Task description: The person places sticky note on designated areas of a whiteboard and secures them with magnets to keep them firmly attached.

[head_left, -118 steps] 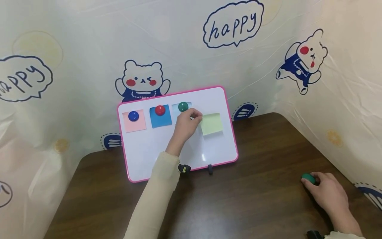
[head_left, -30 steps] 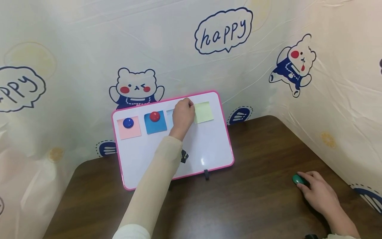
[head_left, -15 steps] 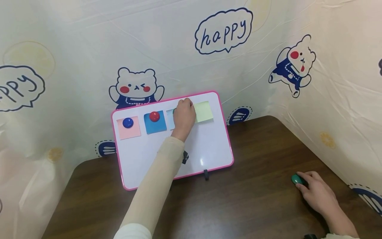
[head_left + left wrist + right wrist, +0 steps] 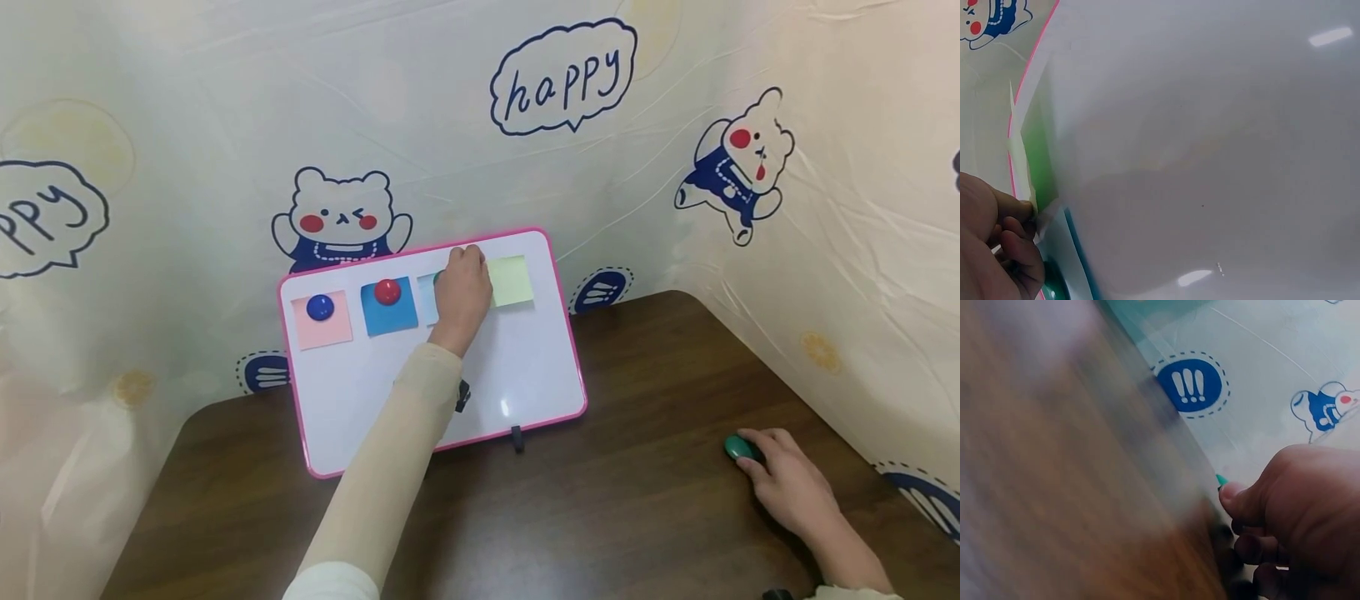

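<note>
My left hand (image 4: 463, 296) pinches the left edge of a light green sticky note (image 4: 513, 281) against the upper right of a pink-framed whiteboard (image 4: 525, 358). In the left wrist view the note (image 4: 1038, 156) stands partly away from the board. Behind that hand, a light blue note (image 4: 426, 302) and its green magnet (image 4: 1054, 284) are mostly hidden in the head view. Over the table at the right, my right hand (image 4: 793, 487) grips another round green magnet (image 4: 738, 447) between thumb and fingers. Only a sliver of it shows in the right wrist view.
On the board's left, a blue magnet (image 4: 320, 307) sits on a pink note (image 4: 325, 333) and a red magnet (image 4: 387, 292) on a blue note (image 4: 393, 320). A black foot (image 4: 517, 439) props the board on the brown table (image 4: 600, 500), before a printed curtain (image 4: 465, 158).
Since the oldest frame, my left hand has shifted the light green note up the board and now covers the third magnet. My right hand has slid slightly left with its green magnet.
</note>
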Demonstrator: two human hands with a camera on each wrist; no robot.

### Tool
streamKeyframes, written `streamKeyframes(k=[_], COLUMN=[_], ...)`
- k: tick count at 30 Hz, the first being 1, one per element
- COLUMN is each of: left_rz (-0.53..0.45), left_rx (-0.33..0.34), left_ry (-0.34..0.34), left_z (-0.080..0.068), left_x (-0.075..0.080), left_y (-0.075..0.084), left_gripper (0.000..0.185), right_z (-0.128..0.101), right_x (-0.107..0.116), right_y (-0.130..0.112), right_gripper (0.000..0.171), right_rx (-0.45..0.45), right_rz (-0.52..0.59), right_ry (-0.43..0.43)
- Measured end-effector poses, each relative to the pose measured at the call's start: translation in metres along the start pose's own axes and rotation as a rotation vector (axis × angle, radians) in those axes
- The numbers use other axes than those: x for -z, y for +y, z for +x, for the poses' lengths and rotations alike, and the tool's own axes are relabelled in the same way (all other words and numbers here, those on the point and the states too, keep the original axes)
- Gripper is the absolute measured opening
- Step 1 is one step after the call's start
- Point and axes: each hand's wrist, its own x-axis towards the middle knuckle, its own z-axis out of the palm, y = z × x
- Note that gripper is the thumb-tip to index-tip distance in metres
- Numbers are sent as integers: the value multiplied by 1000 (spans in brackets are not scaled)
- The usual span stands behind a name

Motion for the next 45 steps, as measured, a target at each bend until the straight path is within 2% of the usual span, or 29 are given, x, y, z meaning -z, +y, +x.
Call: streamKeyframes(k=[5, 10, 16, 21, 28, 34, 38, 45], left_rz=[2, 23, 83, 110, 124, 175, 182, 177], left_rx=[-7, -34, -77, -90, -72, -104, -125, -123], left_ry=[13, 39, 58, 60, 23, -10, -32, -82], left_z=[-1, -3, -3, -3, -4, -7, -8, -10], left_x=[-2, -3, -6, -7, -5, -2, 1, 4], left_y=[0, 0, -2, -3, -1, -2, -4, -7], left_gripper=[26, 23, 19, 19, 24, 24, 27, 36], right_z=[-2, -2, 2, 3, 3, 3, 3, 9], right_x=[-4, -4, -4, -5, -4, -3, -3, -1], right_y=[-4, -7, -8, -9, -13, -14, -17, -30], right_gripper=[39, 40, 46, 43, 39, 38, 37, 36], right_rx=[26, 55, 63, 57, 59, 69, 101, 184], right_rz=[31, 40, 35, 5, -4, 24, 64, 120], right_ry=[22, 50, 21, 9, 17, 49, 87, 144])
